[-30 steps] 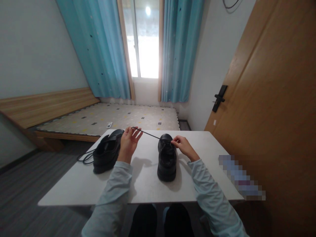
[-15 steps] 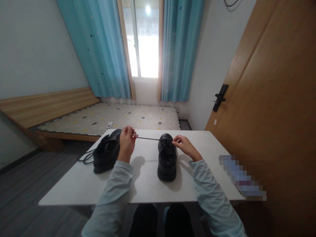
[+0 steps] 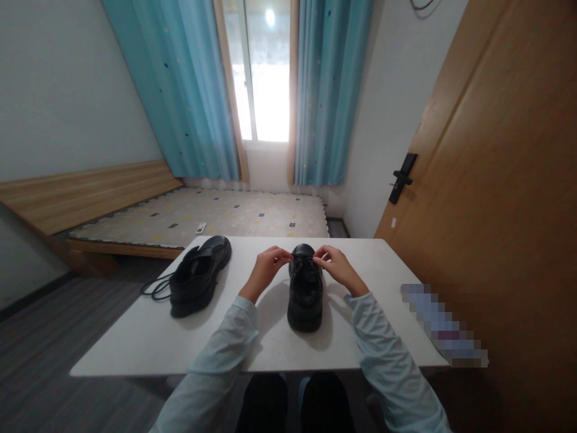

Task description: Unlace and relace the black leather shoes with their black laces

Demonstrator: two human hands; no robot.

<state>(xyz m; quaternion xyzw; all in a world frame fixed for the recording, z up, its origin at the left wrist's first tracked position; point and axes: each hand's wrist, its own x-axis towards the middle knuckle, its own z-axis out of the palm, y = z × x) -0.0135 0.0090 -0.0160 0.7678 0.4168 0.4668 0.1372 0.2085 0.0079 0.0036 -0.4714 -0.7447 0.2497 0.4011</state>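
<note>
A black lace-up shoe (image 3: 305, 307) stands on the white table in front of me, its toe pointing away and its opening toward me. At the left edge of its lacing, my left hand (image 3: 269, 266) is closed in a pinch at the shoelace; the lace between its fingertips is too small to see clearly. Opposite it, my right hand (image 3: 337, 266) pinches the shoelace at the right side of the eyelets. A second black shoe (image 3: 193, 294) lies farther left, angled, with its loose lace (image 3: 157, 288) looped over the table's left edge.
The white table (image 3: 265, 355) spans the space before my knees. Behind it is a low bed with a patterned mattress (image 3: 225, 210) and a small white remote (image 3: 201, 228). A wooden door (image 3: 496, 198) stands at the right, near a blurred-out item (image 3: 444, 325) by the table's edge.
My left hand has come back right, from beside the left shoe to the lacing of the middle shoe. The taut lace stretched between them no longer shows. My right hand has barely moved.
</note>
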